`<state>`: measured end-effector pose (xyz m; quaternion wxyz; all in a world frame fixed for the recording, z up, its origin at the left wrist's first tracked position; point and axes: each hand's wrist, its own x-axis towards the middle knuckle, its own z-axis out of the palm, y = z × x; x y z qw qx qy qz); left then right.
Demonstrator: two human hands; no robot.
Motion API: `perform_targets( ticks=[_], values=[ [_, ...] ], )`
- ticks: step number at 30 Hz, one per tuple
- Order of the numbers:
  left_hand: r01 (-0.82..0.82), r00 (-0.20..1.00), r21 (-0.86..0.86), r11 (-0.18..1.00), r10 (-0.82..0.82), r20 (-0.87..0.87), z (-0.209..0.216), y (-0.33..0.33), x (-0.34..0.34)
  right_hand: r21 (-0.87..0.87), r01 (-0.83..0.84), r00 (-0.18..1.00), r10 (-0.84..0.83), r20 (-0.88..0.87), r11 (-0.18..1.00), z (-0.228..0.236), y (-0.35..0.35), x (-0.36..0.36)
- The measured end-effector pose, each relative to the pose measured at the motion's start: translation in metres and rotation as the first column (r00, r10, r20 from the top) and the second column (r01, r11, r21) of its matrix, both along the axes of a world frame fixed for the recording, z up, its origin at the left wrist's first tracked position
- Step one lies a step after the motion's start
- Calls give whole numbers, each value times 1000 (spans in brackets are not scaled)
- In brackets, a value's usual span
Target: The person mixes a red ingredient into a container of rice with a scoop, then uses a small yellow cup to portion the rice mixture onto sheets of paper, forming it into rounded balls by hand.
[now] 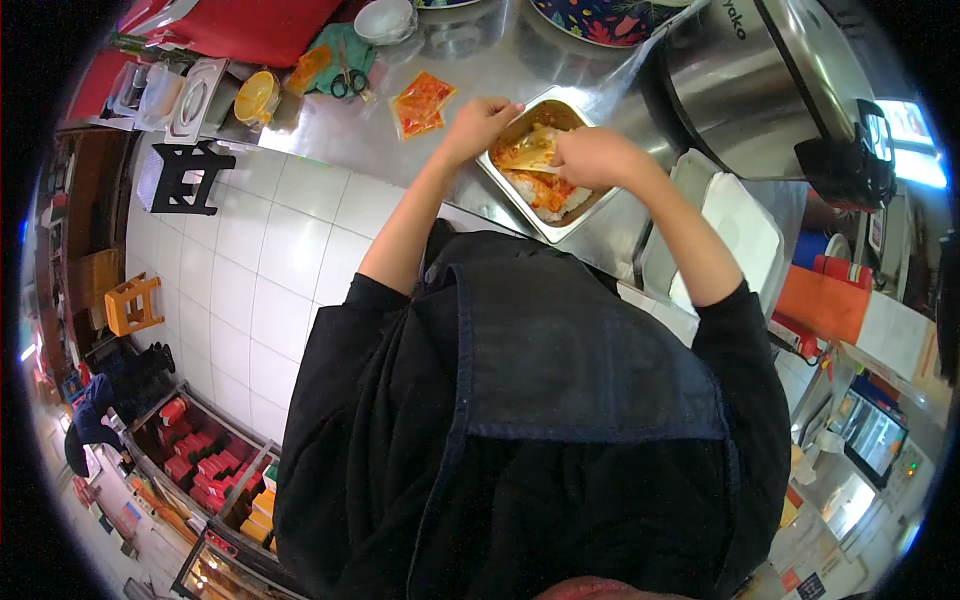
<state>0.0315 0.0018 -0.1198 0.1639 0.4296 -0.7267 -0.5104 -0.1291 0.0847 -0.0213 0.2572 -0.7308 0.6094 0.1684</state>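
A rectangular stainless steel pan [518, 202] stands on the metal counter in front of me. White rice [549, 209] lies in its near part, with orange-red sauce [548, 187] over it. My left hand [481, 130] is closed at the pan's far left rim, fingertips on the edge. Over the pan, my right hand [598, 158] is closed around a pale yellowish utensil [534, 150] that reaches into the food. Its shape is partly hidden by my fingers. Left of the pan lies a flat clear packet [423, 105] of orange-red food.
Scissors [348, 82] rest on a green cloth [325, 60] at the back left, near a yellow cup [257, 98] and a white bowl [385, 20]. A large steel cooker [745, 90] stands right, beside white trays [742, 235]. A black stool [185, 178] is on the floor left.
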Motion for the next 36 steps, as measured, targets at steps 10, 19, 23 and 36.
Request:
perform_targets(
  ticks=[10,19,23,36],
  values=[
    [-33,999,31,999,33,5,-6,1,2,10,-75,992,76,-96,997,56,29,0],
    [36,999,103,994,-32,-35,-6,-5,-1,22,-84,983,86,-161,996,25,-27,6],
    [-14,999,126,992,20,-46,-6,-1,3,37,-185,978,188,-89,982,65,-29,-14],
    [13,983,146,989,13,-182,-17,-4,0,76,-157,977,167,-133,985,34,-31,-4]
  ],
)
